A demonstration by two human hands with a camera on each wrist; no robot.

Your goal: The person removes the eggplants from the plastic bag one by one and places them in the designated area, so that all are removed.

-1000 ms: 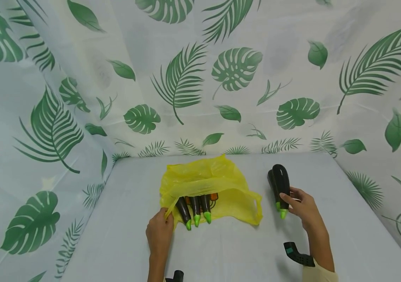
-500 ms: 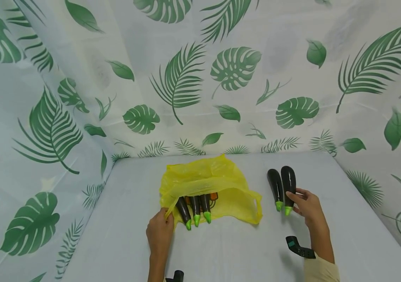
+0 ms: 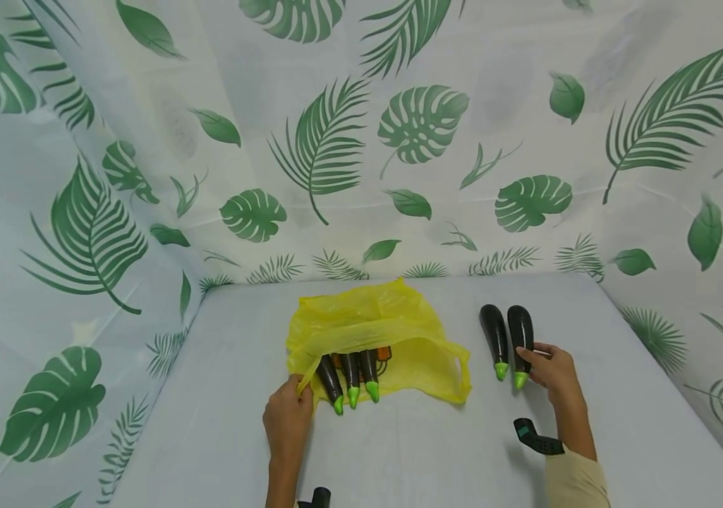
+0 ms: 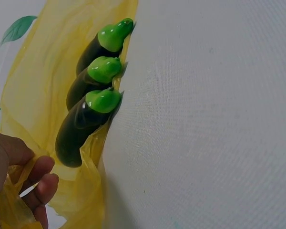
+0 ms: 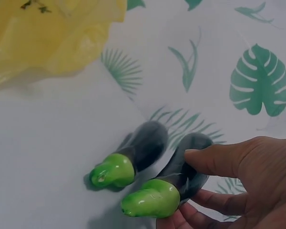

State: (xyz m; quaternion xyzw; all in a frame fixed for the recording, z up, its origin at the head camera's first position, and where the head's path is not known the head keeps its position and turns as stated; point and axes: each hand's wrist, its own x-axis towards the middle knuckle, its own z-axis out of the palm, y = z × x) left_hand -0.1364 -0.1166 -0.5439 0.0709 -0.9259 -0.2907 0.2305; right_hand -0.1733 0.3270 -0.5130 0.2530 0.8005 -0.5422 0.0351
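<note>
A yellow plastic bag (image 3: 361, 310) lies on its side on the table, its mouth toward me. Three dark eggplants (image 4: 78, 125) with green stem ends stick out of that mouth. My left hand (image 3: 289, 416) pinches the bag's left handle, and the film runs between thumb and fingers in the left wrist view. At the right, my right hand (image 3: 556, 374) holds an eggplant (image 3: 520, 339) between thumb and fingers, stem end toward me. Just left of it lies another eggplant (image 3: 494, 340) on the table. A small gap separates these two.
The table (image 3: 412, 451) has a pale cover. Leaf-printed white sheets (image 3: 348, 162) rise behind it and at both sides. The bag's right handle (image 3: 465, 374) spreads toward the two eggplants. Black wrist devices (image 3: 537, 439) sit on both arms.
My right hand has moved its eggplant rightward, away from overlapping the other one, then slightly lower beside it. The left hand and the bag have stayed in place.
</note>
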